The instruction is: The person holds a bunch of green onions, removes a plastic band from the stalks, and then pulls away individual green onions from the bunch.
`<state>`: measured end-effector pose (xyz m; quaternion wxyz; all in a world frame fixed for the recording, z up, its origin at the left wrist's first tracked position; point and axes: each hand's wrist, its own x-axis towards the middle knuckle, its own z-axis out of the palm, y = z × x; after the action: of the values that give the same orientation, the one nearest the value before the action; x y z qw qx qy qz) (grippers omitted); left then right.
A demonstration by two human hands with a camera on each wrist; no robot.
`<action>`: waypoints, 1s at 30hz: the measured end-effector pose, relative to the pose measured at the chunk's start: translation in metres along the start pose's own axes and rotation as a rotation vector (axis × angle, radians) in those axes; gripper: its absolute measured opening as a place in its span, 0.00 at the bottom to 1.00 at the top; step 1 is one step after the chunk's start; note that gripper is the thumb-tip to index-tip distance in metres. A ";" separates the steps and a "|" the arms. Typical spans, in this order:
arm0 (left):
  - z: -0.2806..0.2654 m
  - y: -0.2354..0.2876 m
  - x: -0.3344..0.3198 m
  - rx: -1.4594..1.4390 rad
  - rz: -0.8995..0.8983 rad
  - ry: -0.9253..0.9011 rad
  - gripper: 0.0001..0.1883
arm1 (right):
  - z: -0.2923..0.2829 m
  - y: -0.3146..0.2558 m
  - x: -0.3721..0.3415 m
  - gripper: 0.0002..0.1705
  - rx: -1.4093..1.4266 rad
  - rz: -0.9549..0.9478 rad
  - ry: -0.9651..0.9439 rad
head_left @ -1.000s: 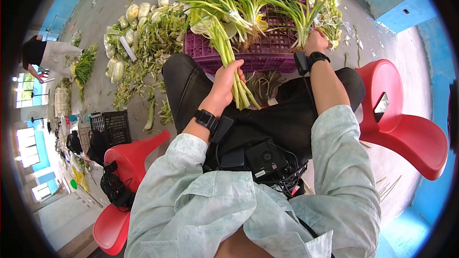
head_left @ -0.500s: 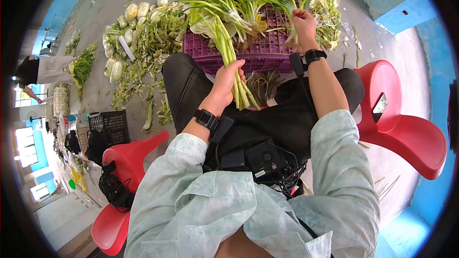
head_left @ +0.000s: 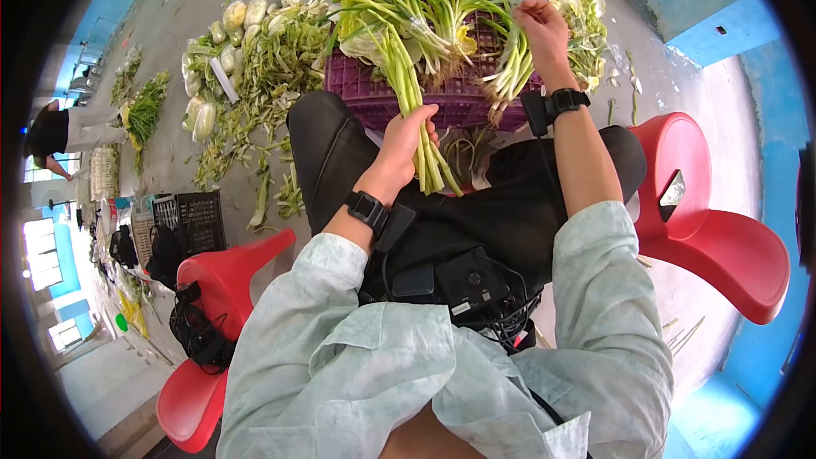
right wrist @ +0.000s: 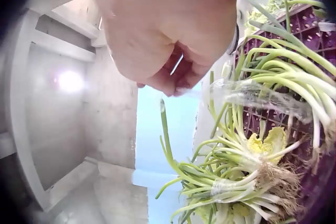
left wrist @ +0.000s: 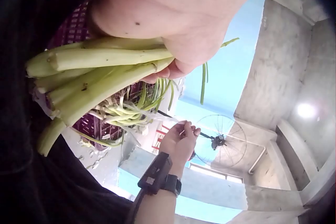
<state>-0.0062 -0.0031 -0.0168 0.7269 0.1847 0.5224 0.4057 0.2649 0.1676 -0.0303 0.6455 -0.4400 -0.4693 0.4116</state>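
Observation:
My left hand (head_left: pixel 404 149) grips a bundle of thick pale green stalks (head_left: pixel 395 68), their cut ends pointing back toward my lap. The cut ends show large in the left wrist view, where the stalks (left wrist: pixel 100 77) run under the palm. Over the right side of the purple crate (head_left: pixel 365 93), my right hand (head_left: pixel 544 30) pinches clear plastic tape (right wrist: pixel 262 98), which stretches from the fingertips toward spring onions. Below that hand, a spring onion bunch (head_left: pixel 512 72) leans over the crate with its roots toward me. Another rooted, taped spring onion bunch (head_left: pixel 438 42) lies beside it.
Chinese cabbages (head_left: pixel 234 17) and loose trimmed leaves (head_left: pixel 280 59) cover the floor at left. More leaves (head_left: pixel 586 42) lie right of the crate. Red chairs (head_left: pixel 680 161) flank me. Another person (head_left: pixel 64 132) stands at far left near greens (head_left: pixel 146 110).
My right hand has risen from the root end of the right spring onion bunch to above it, drawing out clear tape. That bunch has tipped over. My left hand keeps holding the stalks.

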 end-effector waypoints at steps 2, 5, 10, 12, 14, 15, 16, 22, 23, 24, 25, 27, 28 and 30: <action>0.000 -0.001 -0.001 -0.002 0.000 0.003 0.11 | 0.003 0.000 -0.005 0.09 -0.012 0.113 -0.030; 0.001 0.002 -0.002 0.000 0.003 0.011 0.11 | 0.005 -0.001 -0.009 0.12 0.068 0.254 -0.086; 0.001 0.001 -0.002 0.000 0.010 0.005 0.11 | 0.023 -0.024 -0.016 0.13 0.200 0.350 -0.171; 0.002 0.001 -0.002 -0.017 0.040 0.007 0.11 | 0.031 -0.041 -0.023 0.13 0.209 0.355 -0.207; 0.002 0.002 -0.002 -0.039 0.088 0.006 0.11 | 0.031 -0.043 -0.025 0.15 0.217 0.361 -0.313; 0.004 0.003 -0.003 -0.053 0.121 0.003 0.10 | 0.034 -0.048 -0.026 0.16 0.220 0.364 -0.367; 0.005 0.004 -0.004 -0.066 0.154 0.000 0.10 | 0.038 -0.054 -0.030 0.16 0.208 0.369 -0.395; 0.014 0.013 -0.013 -0.188 0.287 -0.014 0.10 | 0.066 -0.092 -0.066 0.13 0.026 0.380 -0.722; 0.014 0.013 -0.013 -0.184 0.283 -0.025 0.10 | 0.070 -0.090 -0.070 0.15 0.011 0.362 -0.774; 0.013 0.012 -0.012 -0.180 0.278 -0.035 0.10 | 0.074 -0.085 -0.073 0.15 -0.023 0.333 -0.807; 0.012 0.012 -0.012 -0.175 0.272 -0.045 0.11 | 0.077 -0.079 -0.076 0.16 -0.057 0.303 -0.839; 0.012 0.011 -0.011 -0.123 0.283 -0.072 0.11 | 0.080 -0.072 -0.079 0.19 -0.101 0.283 -0.918; 0.011 0.010 -0.010 -0.097 0.289 -0.086 0.10 | 0.079 -0.069 -0.079 0.19 -0.102 0.316 -0.941; 0.009 0.008 -0.008 -0.131 0.278 -0.055 0.10 | 0.078 -0.066 -0.079 0.19 -0.106 0.384 -0.986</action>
<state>-0.0019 -0.0028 -0.0025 0.6884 0.2184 0.4439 0.5304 0.1795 0.0896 0.0271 0.2379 -0.3043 -0.6483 0.6562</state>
